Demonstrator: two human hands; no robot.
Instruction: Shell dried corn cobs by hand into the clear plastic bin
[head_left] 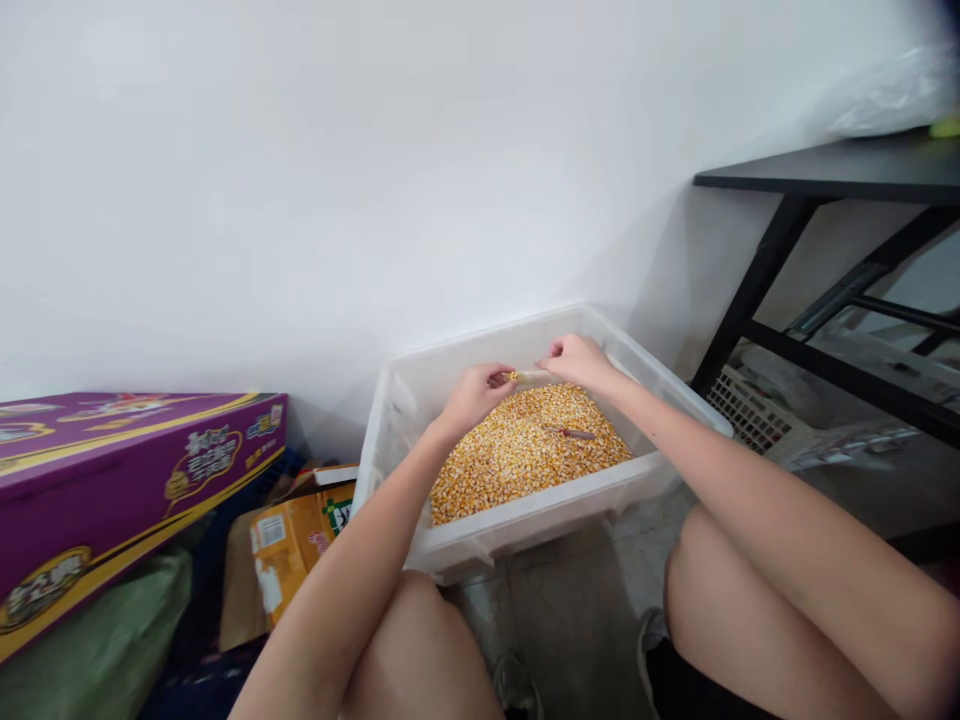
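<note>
A white plastic tub [525,497] holds a heap of yellow corn kernels [517,445]. Over the heap's far side is my left hand [484,388], its fingers closed with a few yellow kernels at the tips. To its right, my right hand [576,358] is closed in a pinch near the tub's back wall; whatever its fingertips hold is too small to make out. A pale patch shows between the two hands, and I cannot tell what it is. A slim tool with a reddish handle [577,434] lies on the kernels, below my right hand.
A purple printed box [150,465] stands at the left, above a green bag [105,640]. Beside the tub sits a torn orange carton [289,545]. A black rack [825,175] rises at the right, with a white basket [757,412] under it. A white wall [375,180] is behind.
</note>
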